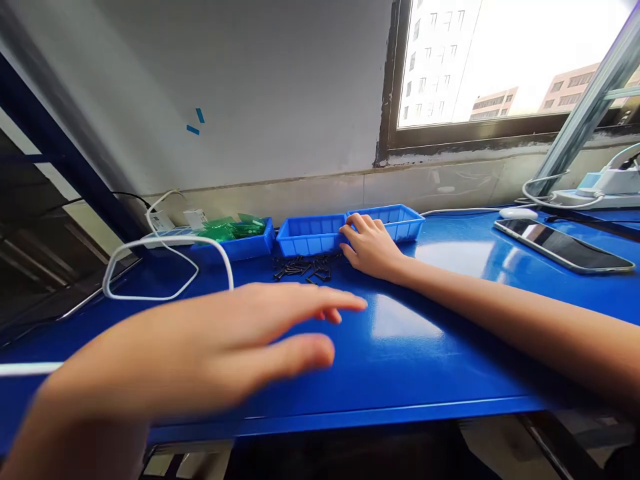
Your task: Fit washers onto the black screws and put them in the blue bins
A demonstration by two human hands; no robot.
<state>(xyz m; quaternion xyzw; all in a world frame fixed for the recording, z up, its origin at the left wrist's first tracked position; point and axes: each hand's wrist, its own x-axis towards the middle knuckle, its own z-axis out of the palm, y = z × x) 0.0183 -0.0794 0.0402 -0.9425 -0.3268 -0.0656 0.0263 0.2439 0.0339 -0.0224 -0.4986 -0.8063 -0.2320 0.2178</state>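
My left hand (215, 340), slightly blurred, hovers over the front of the blue table, fingers stretched to the right and thumb apart. Nothing is in it. Farther back, my right hand (373, 250) is at the spot where two blue plastic bins meet. Its bent fingers reach over the rim, with the thumb low at the front corner of the left bin (310, 245). Part of the right bin (410, 230) is hidden behind that hand. A loose pile of black screws (303, 268) lies on the table before the left bin, close to my right thumb.
Another blue bin (245, 248) at left holds green plastic bags (233, 229). A white cable (167, 297) loops beside it. A phone (563, 245) lies at right near a power strip (615, 183). The table's front edge (380, 413) runs below my hands.
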